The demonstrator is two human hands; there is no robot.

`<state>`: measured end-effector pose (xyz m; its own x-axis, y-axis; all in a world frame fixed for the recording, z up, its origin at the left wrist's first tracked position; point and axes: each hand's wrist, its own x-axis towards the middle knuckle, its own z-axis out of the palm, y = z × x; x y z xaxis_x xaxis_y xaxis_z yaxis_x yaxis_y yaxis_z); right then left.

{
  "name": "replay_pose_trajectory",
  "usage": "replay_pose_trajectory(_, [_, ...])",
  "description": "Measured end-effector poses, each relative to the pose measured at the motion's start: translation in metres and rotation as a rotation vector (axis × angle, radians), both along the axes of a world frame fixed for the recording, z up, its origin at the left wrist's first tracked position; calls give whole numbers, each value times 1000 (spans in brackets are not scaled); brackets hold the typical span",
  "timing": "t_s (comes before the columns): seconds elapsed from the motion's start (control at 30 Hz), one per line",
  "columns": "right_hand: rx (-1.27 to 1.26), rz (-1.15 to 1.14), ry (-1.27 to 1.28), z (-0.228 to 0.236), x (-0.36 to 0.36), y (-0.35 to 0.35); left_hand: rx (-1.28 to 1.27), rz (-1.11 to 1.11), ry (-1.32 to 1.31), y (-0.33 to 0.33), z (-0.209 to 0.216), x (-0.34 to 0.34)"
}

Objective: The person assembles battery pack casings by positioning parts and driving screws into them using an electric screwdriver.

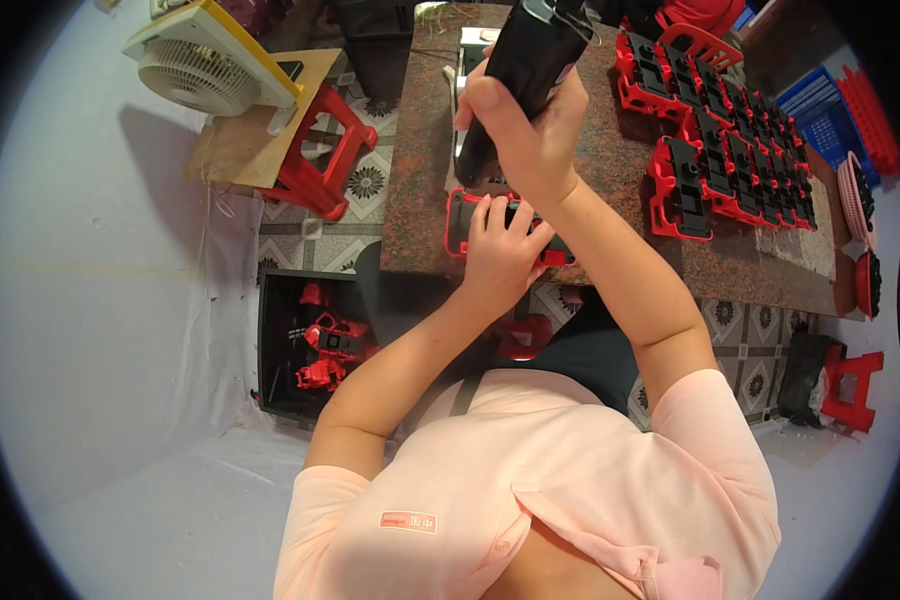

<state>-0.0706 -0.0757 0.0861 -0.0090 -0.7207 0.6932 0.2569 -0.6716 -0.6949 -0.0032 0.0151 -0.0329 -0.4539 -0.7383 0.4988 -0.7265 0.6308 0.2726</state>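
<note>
right grip clamps black tool; left grip rests on red-rimmed housing, closure unclear. loose hold might let housing skid.

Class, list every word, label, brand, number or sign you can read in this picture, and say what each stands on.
Pink shirt: a small red-and-white patch bears printed characters, not copied out here; some are too small to read.
Black handheld tool in the right hand: no lettering can be made out.
Fan and rows of red-and-black parts: none readable.
</note>
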Motion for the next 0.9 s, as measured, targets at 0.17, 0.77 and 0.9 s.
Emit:
replay_pose_trajectory(0.17, [-13, 37, -44, 0, 10, 6, -45, 0, 58, 0, -2, -1])
replay_pose_trajectory(0.77, [83, 112, -5, -3, 17, 9, 37, -19, 57, -1, -10, -2])
replay_pose_trajectory(0.9, [44, 56, 72, -10, 16, 5, 2, 24, 22, -3, -3, -2])
